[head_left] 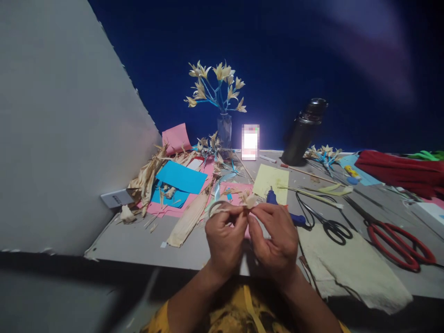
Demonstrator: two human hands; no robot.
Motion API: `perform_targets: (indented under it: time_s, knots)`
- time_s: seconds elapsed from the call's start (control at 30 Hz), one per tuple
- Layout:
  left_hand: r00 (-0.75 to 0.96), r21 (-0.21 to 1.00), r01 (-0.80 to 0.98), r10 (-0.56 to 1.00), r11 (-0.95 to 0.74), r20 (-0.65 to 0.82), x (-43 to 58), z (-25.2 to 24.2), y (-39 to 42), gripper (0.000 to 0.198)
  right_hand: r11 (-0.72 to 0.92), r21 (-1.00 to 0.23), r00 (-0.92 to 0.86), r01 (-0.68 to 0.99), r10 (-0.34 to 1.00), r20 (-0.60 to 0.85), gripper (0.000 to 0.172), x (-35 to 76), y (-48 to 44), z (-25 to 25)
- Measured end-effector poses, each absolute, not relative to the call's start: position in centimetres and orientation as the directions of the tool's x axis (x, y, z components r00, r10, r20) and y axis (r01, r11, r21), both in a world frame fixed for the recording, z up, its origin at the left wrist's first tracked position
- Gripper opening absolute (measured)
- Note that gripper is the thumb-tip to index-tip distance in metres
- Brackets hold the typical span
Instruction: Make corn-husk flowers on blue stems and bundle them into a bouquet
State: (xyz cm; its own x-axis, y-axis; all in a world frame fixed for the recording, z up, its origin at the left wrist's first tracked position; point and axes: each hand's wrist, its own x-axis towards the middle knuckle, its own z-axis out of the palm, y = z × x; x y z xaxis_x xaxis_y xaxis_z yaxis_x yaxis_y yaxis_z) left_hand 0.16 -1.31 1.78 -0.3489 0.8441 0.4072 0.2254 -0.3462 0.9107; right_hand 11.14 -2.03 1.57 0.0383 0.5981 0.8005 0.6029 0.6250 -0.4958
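Taking the hands as the clock's centre: two hands, one left hand (225,238) and one right hand (276,236), share one pale flower (248,199). There are two pairs of scissors, black-handled scissors (323,220) and red-handled scissors (375,226), both toward 3 o'clock. One lit screen (250,141) is at 12, one flask (298,138) and one yellow sheet (271,179) at 1, one glue gun (271,196) at 2. Toward 10 lie two blue sheets (182,176); the overlapping pink sheets (176,138) cannot be counted. One vase (225,129) stands between 11 and 12, its crowded blooms (222,71) uncountable.
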Motion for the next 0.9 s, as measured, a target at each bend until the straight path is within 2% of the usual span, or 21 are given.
perform_targets:
  time_s: [0.1,0.23,0.4,0.5,0.57,0.63,0.7,0.73,0.8,0.9]
  knots:
    - [-0.253,0.776,0.428,0.762,-0.464,0.595,0.3,1.6,-1.1,0.012,0.599,-0.628,0.154,0.496,0.651,0.743,0.017,10.8,-1.8,1.5]
    - [-0.127,0.628,0.555,0.69,-0.546,0.712,0.4,1.9,-0.8,0.015,0.541,-0.745,0.261,0.39,0.711,0.653,0.008,10.5,-1.4,1.3]
    - [0.041,0.429,0.6,0.562,-0.675,0.826,0.6,2.3,-0.4,0.018,0.479,-0.803,0.348,0.354,0.73,0.589,0.014,10.7,-0.8,1.4]
    - [0.136,0.353,0.535,0.49,-0.768,0.861,0.8,1.8,-0.5,0.032,0.46,-0.842,0.405,0.282,0.739,0.539,0.017,11.1,-0.3,1.8]
    - [0.17,0.394,0.431,0.502,-0.811,0.848,0.7,1.4,-0.7,0.04,0.453,-0.872,0.443,0.184,0.754,0.485,0.017,11.3,0.0,2.1]
    - [0.115,0.588,0.308,0.643,-0.748,0.757,0.4,1.3,-0.8,0.034,0.446,-0.892,0.448,0.077,0.784,0.43,0.018,11.5,0.1,2.3]
    - [-0.041,0.84,0.167,0.847,-0.517,0.53,0.0,1.6,-0.6,0.021,0.421,-0.907,0.369,-0.019,0.846,0.386,0.022,11.6,-0.1,2.3]
    - [-0.103,0.917,0.084,0.911,-0.391,0.398,-0.2,1.9,-0.4,0.014,0.397,-0.916,0.298,-0.059,0.883,0.364,0.024,11.6,-0.2,2.2]
    - [-0.115,0.963,-0.049,0.96,-0.264,0.257,-0.6,2.7,-0.1,0.017,0.352,-0.929,0.153,-0.115,0.93,0.333,0.026,11.7,-0.3,2.0]
    - [-0.037,0.956,-0.119,0.963,-0.269,0.267,-0.6,3.7,0.3,0.031,0.303,-0.938,0.027,-0.167,0.953,0.303,0.027,11.8,0.0,1.7]
